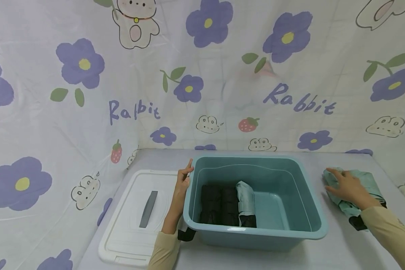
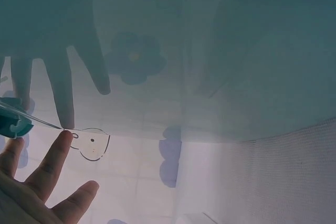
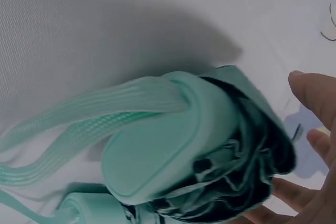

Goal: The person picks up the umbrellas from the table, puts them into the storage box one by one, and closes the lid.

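A blue-green plastic bin (image 1: 256,235) stands in the middle of the head view. Inside it, two black rolled bundles (image 1: 210,204) and a pale teal one with a black end (image 1: 246,198) lie side by side at the left. My left hand (image 1: 183,178) is at the bin's left rim, its fingers spread in the left wrist view, one fingertip right at the edge. At the right, my right hand (image 1: 348,187) reaches over mint-green folded umbrellas (image 1: 367,180), fingers spread. The right wrist view shows one umbrella's handle (image 3: 157,150) with its strap, and the thumb stands apart from the fabric.
A white lid (image 1: 128,210) with a grey handle (image 1: 148,209) lies flat left of the bin, partly behind my left arm. Behind the table hangs a white curtain (image 1: 222,112) printed with purple flowers and rabbits. A second mint handle (image 3: 92,208) lies beside the first.
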`<action>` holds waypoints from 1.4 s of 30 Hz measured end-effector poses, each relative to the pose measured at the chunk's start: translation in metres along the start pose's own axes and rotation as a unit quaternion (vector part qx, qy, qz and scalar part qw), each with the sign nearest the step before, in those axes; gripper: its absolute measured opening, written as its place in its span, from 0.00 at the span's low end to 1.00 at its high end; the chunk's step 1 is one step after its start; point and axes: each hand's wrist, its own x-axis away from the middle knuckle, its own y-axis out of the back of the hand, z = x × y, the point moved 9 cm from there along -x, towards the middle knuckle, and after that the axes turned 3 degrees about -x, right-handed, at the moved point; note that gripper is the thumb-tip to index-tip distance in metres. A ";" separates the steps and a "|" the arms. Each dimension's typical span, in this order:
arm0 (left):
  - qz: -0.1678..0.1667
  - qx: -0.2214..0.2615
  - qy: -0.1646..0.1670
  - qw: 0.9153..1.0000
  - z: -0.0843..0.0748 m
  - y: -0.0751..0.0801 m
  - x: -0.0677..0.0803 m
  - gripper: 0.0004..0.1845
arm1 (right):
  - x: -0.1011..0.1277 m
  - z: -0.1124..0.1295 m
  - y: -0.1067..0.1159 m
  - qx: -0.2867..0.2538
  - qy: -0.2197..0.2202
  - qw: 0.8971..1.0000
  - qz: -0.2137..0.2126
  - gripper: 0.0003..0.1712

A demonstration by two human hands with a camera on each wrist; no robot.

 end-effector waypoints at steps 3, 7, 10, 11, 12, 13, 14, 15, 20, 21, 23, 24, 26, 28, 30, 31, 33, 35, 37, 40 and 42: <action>0.003 0.001 0.003 1.000 -0.011 -0.003 0.000 0.20 | 0.001 -0.008 -0.003 -0.011 -0.007 1.000 0.007 0.39; 0.003 -0.003 0.004 1.000 -0.015 -0.005 0.001 0.20 | -0.001 -0.017 -0.006 -0.031 -0.014 0.999 0.033 0.39; 0.003 -0.006 0.003 1.000 -0.014 -0.004 0.000 0.20 | -0.006 -0.021 -0.010 -0.033 -0.014 0.998 0.057 0.38; 0.002 -0.005 0.003 1.000 -0.014 -0.004 0.000 0.20 | -0.008 -0.022 -0.010 -0.031 -0.011 0.997 0.063 0.38; 0.002 -0.005 0.002 1.000 -0.013 -0.003 0.000 0.20 | -0.010 -0.022 -0.011 -0.029 -0.009 0.997 0.068 0.38; 0.002 -0.003 0.002 1.000 -0.013 -0.004 0.000 0.20 | -0.012 -0.024 -0.011 -0.028 -0.010 0.997 0.075 0.38; 0.004 -0.002 0.000 1.000 -0.013 -0.004 0.001 0.20 | -0.013 -0.024 -0.011 -0.024 -0.011 0.997 0.078 0.38; 0.004 0.000 -0.001 1.000 -0.013 -0.005 0.001 0.20 | -0.015 -0.025 -0.011 -0.020 -0.009 0.997 0.080 0.38; 0.001 0.009 -0.007 1.000 -0.016 -0.005 0.001 0.19 | -0.024 -0.030 -0.012 -0.020 -0.008 0.997 0.076 0.38; 0.001 0.007 -0.008 1.000 -0.016 -0.005 0.000 0.19 | -0.026 -0.031 -0.013 -0.027 -0.010 0.996 0.080 0.38; 0.004 0.005 -0.008 1.000 -0.019 -0.006 -0.001 0.19 | -0.027 -0.033 -0.013 -0.043 -0.023 0.995 0.091 0.39; 0.006 0.004 -0.007 1.000 -0.019 -0.007 -0.001 0.19 | -0.026 -0.034 -0.013 -0.048 -0.030 0.994 0.098 0.40; 0.011 0.004 -0.004 1.000 -0.019 -0.007 -0.001 0.19 | -0.024 -0.034 -0.012 -0.057 -0.040 0.991 0.113 0.41; 0.012 0.002 0.000 1.000 -0.019 -0.007 0.000 0.19 | -0.022 -0.030 -0.012 -0.056 -0.040 0.990 0.119 0.41; 0.010 -0.001 0.005 1.000 -0.018 -0.005 0.002 0.19 | -0.022 -0.026 -0.012 -0.053 -0.040 0.990 0.125 0.40; 0.010 -0.003 0.006 1.000 -0.017 -0.005 0.002 0.19 | -0.022 -0.025 -0.013 -0.052 -0.044 0.989 0.128 0.40; 0.009 -0.006 0.010 1.000 -0.017 -0.004 0.003 0.19 | -0.022 -0.023 -0.014 -0.049 -0.051 0.988 0.134 0.40; 0.010 -0.005 0.013 1.000 -0.017 -0.004 0.003 0.20 | -0.021 -0.022 -0.015 -0.050 -0.061 0.988 0.135 0.40; 0.009 -0.004 0.015 1.000 -0.016 -0.004 0.002 0.20 | -0.020 -0.022 -0.015 -0.045 -0.064 0.989 0.126 0.40; 0.003 -0.001 0.017 1.000 -0.016 -0.005 0.001 0.20 | -0.021 -0.024 -0.014 -0.034 -0.066 0.993 0.091 0.39; 0.002 -0.001 0.017 1.000 -0.015 -0.007 0.000 0.20 | -0.020 -0.027 -0.012 -0.020 -0.071 0.995 0.065 0.38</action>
